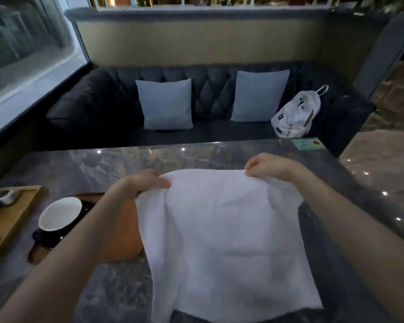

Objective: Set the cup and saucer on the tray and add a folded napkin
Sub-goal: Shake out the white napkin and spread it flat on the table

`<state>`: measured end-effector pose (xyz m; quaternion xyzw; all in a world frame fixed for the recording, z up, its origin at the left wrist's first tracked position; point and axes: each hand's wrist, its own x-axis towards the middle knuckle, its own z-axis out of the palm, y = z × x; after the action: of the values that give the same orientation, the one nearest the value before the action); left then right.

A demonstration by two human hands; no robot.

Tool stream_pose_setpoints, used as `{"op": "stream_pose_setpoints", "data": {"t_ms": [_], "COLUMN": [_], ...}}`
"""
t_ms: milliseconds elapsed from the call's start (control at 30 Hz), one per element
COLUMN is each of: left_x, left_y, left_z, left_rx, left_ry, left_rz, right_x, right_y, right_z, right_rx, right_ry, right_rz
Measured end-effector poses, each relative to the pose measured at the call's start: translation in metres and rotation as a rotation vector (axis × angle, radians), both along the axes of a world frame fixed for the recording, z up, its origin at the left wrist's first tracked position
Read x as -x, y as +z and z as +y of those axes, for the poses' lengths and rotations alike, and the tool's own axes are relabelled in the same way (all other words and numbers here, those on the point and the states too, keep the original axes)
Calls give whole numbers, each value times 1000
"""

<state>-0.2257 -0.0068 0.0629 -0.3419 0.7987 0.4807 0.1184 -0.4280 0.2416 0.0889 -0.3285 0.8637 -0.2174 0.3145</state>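
Observation:
A large white napkin [226, 241] hangs unfolded over the marble table, held up by its two far corners. My left hand [142, 183] pinches the left corner and my right hand [268, 167] pinches the right corner. To the left, a dark cup with a white inside [60, 213] stands on a dark saucer [47, 238], which rests on an orange-brown tray [124, 234]. My left forearm crosses over the tray and hides much of it. The napkin's left edge overlaps the tray's right side.
A second wooden tray [12, 220] with a white and green object lies at the far left table edge. A green card [309, 143] sits at the far right corner of the table. Beyond the table stands a dark sofa with two grey cushions and a white bag [296, 113].

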Motion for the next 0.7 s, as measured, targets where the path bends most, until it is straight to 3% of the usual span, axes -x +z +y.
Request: {"op": "stream_pose_setpoints", "data": {"t_ms": [133, 533, 633, 700], "left_x": [17, 65, 73, 78], "left_y": [-32, -119, -133, -147], "left_z": [-2, -11, -4, 14], "left_rx": [264, 769, 920, 891], "left_ry": [-46, -151, -208, -257], "left_rz": [20, -109, -40, 32], "right_x": [7, 34, 39, 42], "right_y": [-42, -146, -161, -170], "right_z": [-15, -58, -65, -68], "right_rx": [97, -8, 10, 19], "right_ry": [-97, -116, -112, -105], "right_rz": [138, 336, 470, 526]}}
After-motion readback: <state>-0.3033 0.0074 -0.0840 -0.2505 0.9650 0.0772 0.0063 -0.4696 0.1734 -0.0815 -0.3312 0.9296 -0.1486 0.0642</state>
